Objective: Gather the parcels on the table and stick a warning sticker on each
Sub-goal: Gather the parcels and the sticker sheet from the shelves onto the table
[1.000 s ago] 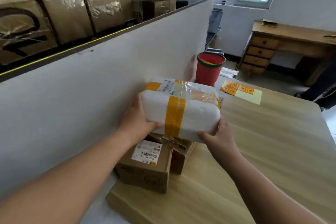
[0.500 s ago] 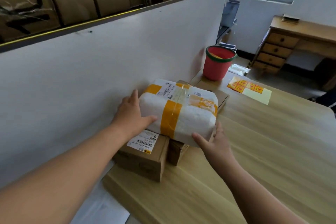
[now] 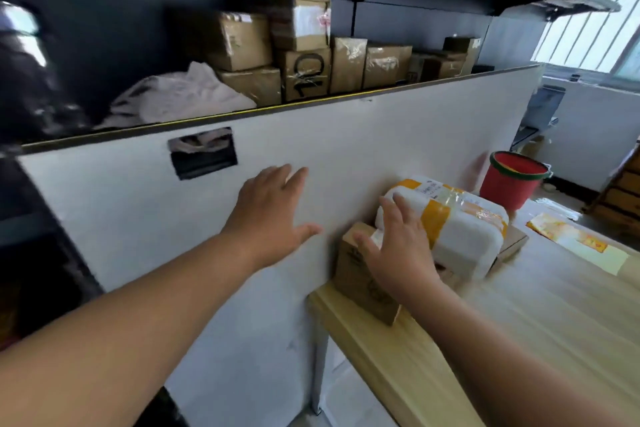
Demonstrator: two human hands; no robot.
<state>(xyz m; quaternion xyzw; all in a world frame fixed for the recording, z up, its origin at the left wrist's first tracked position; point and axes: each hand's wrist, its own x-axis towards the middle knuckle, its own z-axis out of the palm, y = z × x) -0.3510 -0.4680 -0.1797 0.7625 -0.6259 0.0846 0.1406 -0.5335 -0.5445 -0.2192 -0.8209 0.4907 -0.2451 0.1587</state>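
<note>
Both hands are letting go of the white foam-wrapped parcel with yellow tape bands [image 3: 464,236], which they were holding by its two ends a moment ago. The left hand [image 3: 273,215] is moving away to the left and is now hanging in front of the tall white partition board [image 3: 363,149]. Its grip is wide open, with the fingers spread, and it is holding nothing. The right hand [image 3: 398,250] is lying with spread fingers over the near-left end of the white parcel. Its grip is open too and is not curling round anything. I think it is just steadying the parcel so it is not sliding off.

The white parcel is sitting on top of a brown cardboard box [image 3: 360,281] and a flat brown cardboard box [image 3: 514,243]. The pile is standing at the back-left corner of the light wooden counter [image 3: 519,340], close against the partition. Piling them like this is keeping the parcels together in one spot.

A yellow sticker sheet [image 3: 571,239] is lying on the counter near the pile, likely waiting to be used. A red plastic bucket with a green rim [image 3: 512,184] is standing behind the pile.

The white parcel's label is looking too blurry to read. On the shelf behind the partition, a taped brown shelf box [image 3: 308,74] is showing big black marks, maybe "10" on its side.
</note>
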